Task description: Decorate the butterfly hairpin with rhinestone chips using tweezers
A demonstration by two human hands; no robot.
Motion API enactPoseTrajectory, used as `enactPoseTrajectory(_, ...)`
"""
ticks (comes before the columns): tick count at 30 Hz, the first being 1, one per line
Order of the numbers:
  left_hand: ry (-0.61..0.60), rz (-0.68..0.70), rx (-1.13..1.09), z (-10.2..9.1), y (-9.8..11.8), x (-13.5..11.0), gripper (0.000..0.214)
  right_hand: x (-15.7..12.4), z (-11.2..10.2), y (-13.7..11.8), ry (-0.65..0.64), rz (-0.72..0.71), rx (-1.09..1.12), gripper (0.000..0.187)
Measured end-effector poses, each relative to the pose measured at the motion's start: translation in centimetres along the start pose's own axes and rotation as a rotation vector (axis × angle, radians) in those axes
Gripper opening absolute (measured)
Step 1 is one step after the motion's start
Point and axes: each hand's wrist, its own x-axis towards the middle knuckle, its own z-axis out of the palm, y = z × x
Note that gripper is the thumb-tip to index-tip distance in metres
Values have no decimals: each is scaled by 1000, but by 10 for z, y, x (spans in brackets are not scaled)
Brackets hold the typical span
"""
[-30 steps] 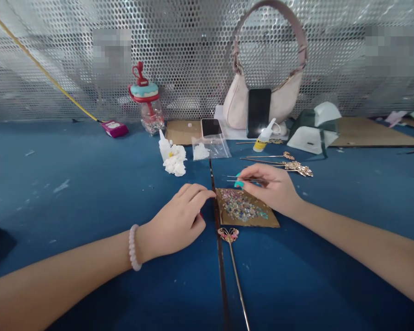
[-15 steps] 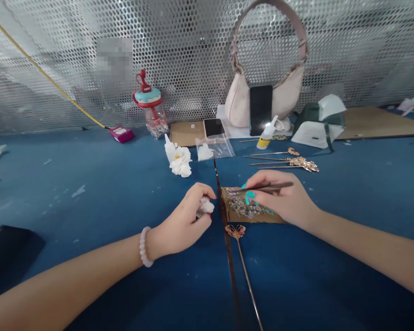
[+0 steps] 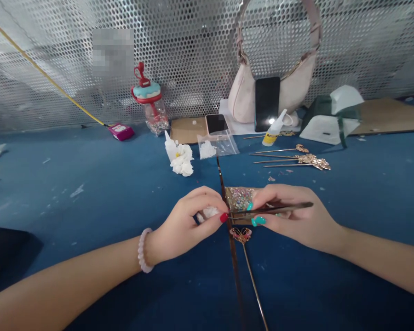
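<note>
Dark tweezers are pinched in my right hand, their tips pointing left. Those tips meet the fingertips of my left hand, which is curled around a crumpled white tissue. Whether something tiny sits between the tips is too small to tell. Behind my right fingers lies a brown card covered with small glittery chips, partly hidden by the hand. Just below it, a gold hairpin with a pink butterfly top rests on the blue table.
Several gold hairpins and a glue bottle lie behind my right hand. Further back are a handbag, phone, tissue pack and drinking cup. A small plastic bag and another bottle with tissue sit centrally.
My right hand has brought the tweezers from over the chips down and to the left hand's fingertips. The left thumb and fingers have drawn together. The view has shifted slightly.
</note>
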Motion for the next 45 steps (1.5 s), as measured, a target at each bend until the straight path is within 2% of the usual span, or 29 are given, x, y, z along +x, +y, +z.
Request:
enactPoseTrajectory(12,43,83,59,2,4,-1,12,-7,4,-1,-73,-192,-146,11)
enactPoseTrajectory(26,107,194,188,3,3,-3,15,-8,7,-3,-11,-175,-216,5)
enactPoseTrajectory(35,104,210,196,4,2,-3,12,-8,10,-5,72,-62,-155,2)
enactPoseTrajectory(45,86,216,209,3,5,-2,12,-9,9,-3,28,-155,-225,5)
